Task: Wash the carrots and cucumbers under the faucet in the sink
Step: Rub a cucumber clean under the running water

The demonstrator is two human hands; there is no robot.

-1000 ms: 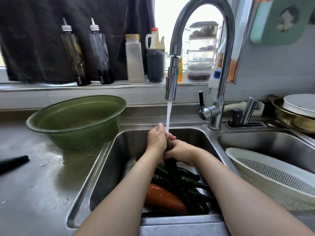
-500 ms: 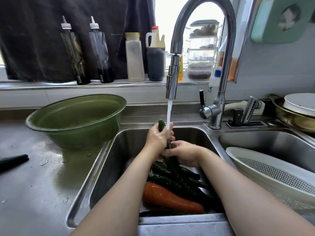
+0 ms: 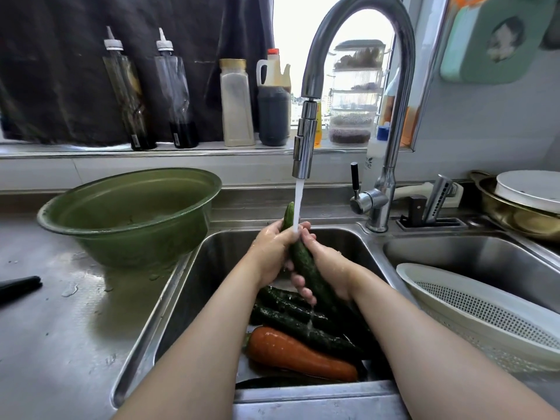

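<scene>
Presently the left hand (image 3: 270, 253) and right hand (image 3: 330, 268) are clamped close together round one cucumber (image 3: 304, 263), held in the stream (image 3: 297, 204) from the faucet (image 3: 306, 140) over the sink (image 3: 188, 292). Since a second ago its tip has risen clear above the left hand, which suggests lengthwise rubbing is under way; further cucumbers (image 3: 291, 316) and a carrot (image 3: 297, 353) lie below in the sink, apparently awaiting their turn. A white bottle (image 3: 371, 159) behind the faucet shows partial lettering, seemingly "ne"; other labels are illegible.

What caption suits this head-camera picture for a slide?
Left hand and right hand hold a cucumber under the running faucet, over more cucumbers and a carrot in the sink.
</scene>
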